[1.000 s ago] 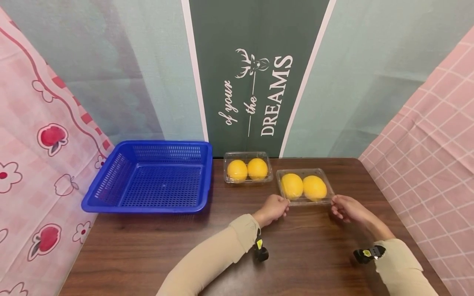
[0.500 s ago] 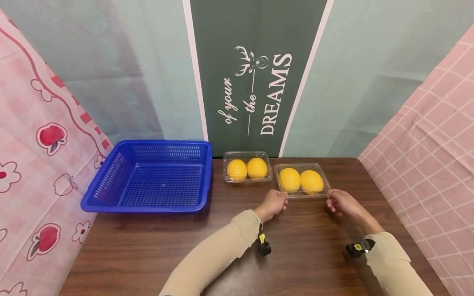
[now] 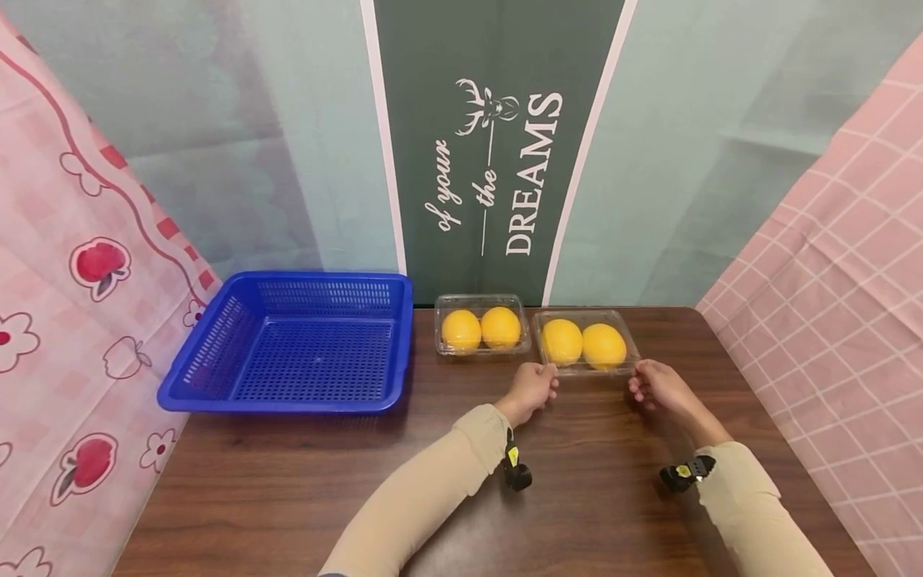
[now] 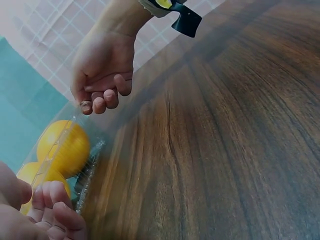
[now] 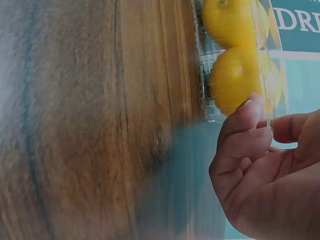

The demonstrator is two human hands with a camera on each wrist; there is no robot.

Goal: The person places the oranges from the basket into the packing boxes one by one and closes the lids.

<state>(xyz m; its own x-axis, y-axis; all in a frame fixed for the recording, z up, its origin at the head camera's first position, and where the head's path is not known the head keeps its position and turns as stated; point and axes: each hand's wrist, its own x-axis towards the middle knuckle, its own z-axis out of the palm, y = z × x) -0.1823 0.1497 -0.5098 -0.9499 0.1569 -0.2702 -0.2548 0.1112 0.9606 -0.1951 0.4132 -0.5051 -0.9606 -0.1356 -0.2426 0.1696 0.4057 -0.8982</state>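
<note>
Both hands sit at the near corners of the right-hand clear box (image 3: 586, 343), just right of centre in the head view. It holds two yellow fruits (image 3: 582, 343) and rests on the desk (image 3: 360, 481).

Left hand (image 3: 532, 387): fingers curled, knuckles up, fingertips at the box's near-left corner. In the left wrist view the fingertips (image 4: 47, 202) lie against the box rim at lower left of the frame. I read it as pinching that corner.

Right hand (image 3: 654, 383): fingers loosely bent, at the near-right corner. In the right wrist view the thumb (image 5: 245, 122) lies against the clear wall beside one fruit. I cannot tell whether it grips or only touches.

Both forearms come up from the lower edge of the head view, in tan sleeves, each with a wrist camera.

A second clear box (image 3: 481, 325) of two fruits stands just left of the first. A blue basket (image 3: 216, 353) lies left of centre.
</note>
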